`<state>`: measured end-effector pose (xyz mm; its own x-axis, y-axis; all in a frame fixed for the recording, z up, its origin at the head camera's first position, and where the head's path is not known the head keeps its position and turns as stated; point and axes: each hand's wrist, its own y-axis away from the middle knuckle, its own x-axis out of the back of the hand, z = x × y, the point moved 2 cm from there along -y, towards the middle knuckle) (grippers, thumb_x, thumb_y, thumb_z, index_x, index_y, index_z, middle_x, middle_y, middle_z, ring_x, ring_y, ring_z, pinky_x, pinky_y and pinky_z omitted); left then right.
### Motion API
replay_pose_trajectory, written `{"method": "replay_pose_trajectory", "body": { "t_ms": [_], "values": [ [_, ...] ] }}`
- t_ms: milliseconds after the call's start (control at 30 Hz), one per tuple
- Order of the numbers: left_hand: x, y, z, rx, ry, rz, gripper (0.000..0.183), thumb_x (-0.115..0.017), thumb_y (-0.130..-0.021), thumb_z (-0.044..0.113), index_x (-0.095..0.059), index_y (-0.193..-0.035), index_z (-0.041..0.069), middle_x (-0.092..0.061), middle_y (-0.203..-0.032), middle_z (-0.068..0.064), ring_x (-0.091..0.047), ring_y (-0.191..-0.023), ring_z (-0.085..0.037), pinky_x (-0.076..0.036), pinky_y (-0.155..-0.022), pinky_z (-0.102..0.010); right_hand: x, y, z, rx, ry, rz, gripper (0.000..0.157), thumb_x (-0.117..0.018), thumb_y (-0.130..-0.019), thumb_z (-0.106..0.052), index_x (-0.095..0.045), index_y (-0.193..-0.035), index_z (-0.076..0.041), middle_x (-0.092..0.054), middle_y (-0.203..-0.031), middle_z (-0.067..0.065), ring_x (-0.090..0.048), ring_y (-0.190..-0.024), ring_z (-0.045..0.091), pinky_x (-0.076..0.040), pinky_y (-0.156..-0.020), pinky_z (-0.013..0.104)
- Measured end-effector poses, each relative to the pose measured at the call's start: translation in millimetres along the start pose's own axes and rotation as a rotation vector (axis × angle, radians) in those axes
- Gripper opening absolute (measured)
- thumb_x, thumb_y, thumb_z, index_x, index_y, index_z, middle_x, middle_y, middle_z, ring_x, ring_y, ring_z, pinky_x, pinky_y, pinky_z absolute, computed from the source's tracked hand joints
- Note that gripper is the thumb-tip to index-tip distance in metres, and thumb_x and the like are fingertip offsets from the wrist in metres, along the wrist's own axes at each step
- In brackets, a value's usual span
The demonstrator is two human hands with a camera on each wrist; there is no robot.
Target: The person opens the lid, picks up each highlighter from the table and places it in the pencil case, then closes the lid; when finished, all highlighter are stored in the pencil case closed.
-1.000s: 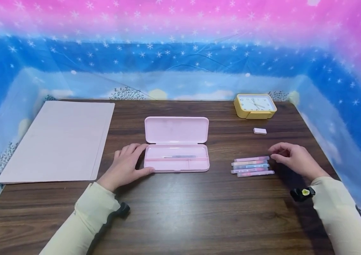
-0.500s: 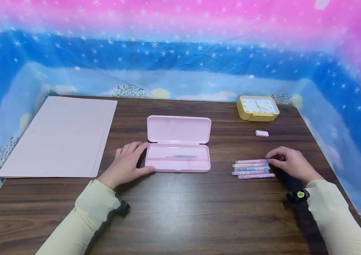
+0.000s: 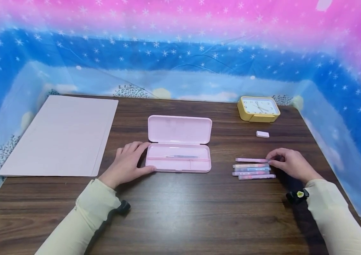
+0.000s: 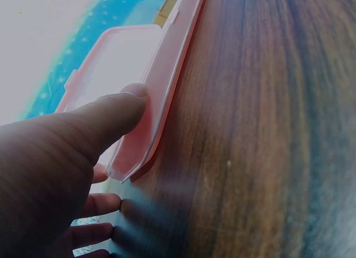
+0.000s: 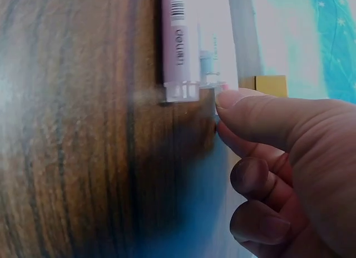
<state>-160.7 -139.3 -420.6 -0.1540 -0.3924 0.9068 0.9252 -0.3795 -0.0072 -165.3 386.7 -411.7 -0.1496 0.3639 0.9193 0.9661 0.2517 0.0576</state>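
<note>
An open pink pencil case (image 3: 178, 129) lies mid-table, lid tipped back, with a thin pen-like stick (image 3: 181, 156) in its long compartment. My left hand (image 3: 126, 164) holds its left end, thumb against the front wall and index finger at the back corner. In the left wrist view the thumb presses the pink wall (image 4: 161, 85). To the right, my right hand (image 3: 295, 164) pinches the right end of a pink marker (image 3: 250, 160) between thumb and index finger. Several other pastel markers (image 3: 252, 169) lie side by side just in front of it.
A pale pink folder (image 3: 59, 136) covers the left of the dark wooden table (image 3: 174, 216). At the back right stands a yellow alarm clock (image 3: 258, 109), with a small white eraser (image 3: 262, 134) in front. Snowflake-patterned cloth (image 3: 180, 56) encloses the table's back and sides.
My right hand has come in leftward and taken hold of the pink marker's end. That marker now lies slightly apart from the others, farther back. The left hand keeps its place on the pencil case.
</note>
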Motion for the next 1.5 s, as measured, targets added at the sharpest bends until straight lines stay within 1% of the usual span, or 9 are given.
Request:
{"method": "replay_pose_trajectory", "body": {
  "t_ms": [200,400,533,700,833,933,1167,1267,1500],
  "values": [
    [-0.1,-0.1,-0.9,-0.001,-0.001,-0.005,0.084,-0.071,-0.083,0.057,-0.041,-0.148,0.013,-0.047,-0.141,-0.016,-0.040,-0.132,-0.035,-0.032,-0.095,-0.053,4.7,3,-3,-0.001,0.010,0.030,0.007,-0.068,-0.094,-0.020,-0.072,-0.099,-0.019,-0.070,-0.090,-0.001,-0.056,-0.070,0.009,-0.046,-0.066,0.027],
    [1.8,0.5,-1.1,0.001,-0.001,-0.005,0.085,-0.071,-0.083,0.056,-0.041,-0.148,0.012,-0.047,-0.141,-0.017,-0.040,-0.132,-0.035,-0.032,-0.095,-0.053,15.6,4,-17,0.034,-0.015,0.080,0.006,-0.069,-0.093,-0.020,-0.071,-0.099,-0.018,-0.069,-0.084,-0.001,-0.057,-0.068,0.007,-0.046,-0.061,0.025],
    [2.8,0.7,-1.6,-0.002,-0.001,0.000,0.084,-0.071,-0.083,0.055,-0.041,-0.148,0.013,-0.047,-0.141,-0.017,-0.040,-0.132,-0.035,-0.031,-0.095,-0.053,22.3,1,-34,0.080,-0.031,0.119,0.006,-0.071,-0.092,-0.022,-0.070,-0.097,-0.020,-0.067,-0.079,-0.003,-0.054,-0.064,0.006,-0.045,-0.058,0.023],
    [1.6,1.3,-2.4,-0.005,-0.005,-0.003,0.084,-0.071,-0.083,0.056,-0.041,-0.148,0.012,-0.047,-0.142,-0.017,-0.040,-0.133,-0.036,-0.031,-0.096,-0.054,28.3,-4,-58,0.124,-0.049,0.143,0.005,-0.070,-0.093,-0.022,-0.069,-0.097,-0.022,-0.064,-0.074,-0.004,-0.053,-0.062,0.006,-0.043,-0.057,0.023],
    [0.7,1.6,-2.3,-0.008,-0.007,-0.003,0.084,-0.071,-0.083,0.056,-0.041,-0.148,0.012,-0.047,-0.142,-0.018,-0.040,-0.133,-0.036,-0.031,-0.096,-0.054,31.1,-9,-81,0.150,-0.061,0.161,0.009,-0.071,-0.091,-0.016,-0.068,-0.096,-0.023,-0.062,-0.072,-0.006,-0.051,-0.061,0.007,-0.042,-0.056,0.024],
    [0.3,1.5,-2.0,-0.007,-0.008,-0.001,0.085,-0.071,-0.083,0.056,-0.041,-0.148,0.011,-0.047,-0.142,-0.017,-0.040,-0.132,-0.036,-0.031,-0.096,-0.054,32.0,-14,-97,0.183,-0.063,0.174,0.013,-0.071,-0.090,-0.012,-0.068,-0.094,-0.024,-0.062,-0.077,-0.009,-0.050,-0.061,0.007,-0.042,-0.057,0.023],
    [0.2,0.4,-1.5,-0.009,-0.006,-0.003,0.085,-0.071,-0.082,0.056,-0.041,-0.148,0.012,-0.047,-0.142,-0.017,-0.040,-0.132,-0.036,-0.031,-0.096,-0.054,27.9,-33,-131,0.291,-0.070,0.157,0.010,-0.069,-0.092,-0.014,-0.069,-0.097,-0.022,-0.065,-0.087,-0.007,-0.048,-0.064,0.008,-0.041,-0.058,0.024],
    [0.8,0.1,-1.4,-0.010,-0.005,-0.001,0.084,-0.071,-0.083,0.056,-0.041,-0.148,0.013,-0.047,-0.142,-0.017,-0.040,-0.132,-0.036,-0.031,-0.096,-0.054,21.8,-44,-145,0.304,-0.101,0.136,0.008,-0.069,-0.092,-0.015,-0.069,-0.097,-0.022,-0.065,-0.089,-0.007,-0.048,-0.065,0.009,-0.041,-0.059,0.024],
    [0.4,0.2,-0.4,-0.016,-0.002,-0.001,0.084,-0.071,-0.083,0.057,-0.042,-0.148,0.013,-0.047,-0.142,-0.017,-0.040,-0.132,-0.036,-0.032,-0.096,-0.054,2.7,-67,-170,0.316,-0.168,0.078,0.006,-0.068,-0.092,-0.017,-0.069,-0.097,-0.019,-0.065,-0.089,-0.004,-0.054,-0.068,0.011,-0.044,-0.062,0.026]
  ]
}}
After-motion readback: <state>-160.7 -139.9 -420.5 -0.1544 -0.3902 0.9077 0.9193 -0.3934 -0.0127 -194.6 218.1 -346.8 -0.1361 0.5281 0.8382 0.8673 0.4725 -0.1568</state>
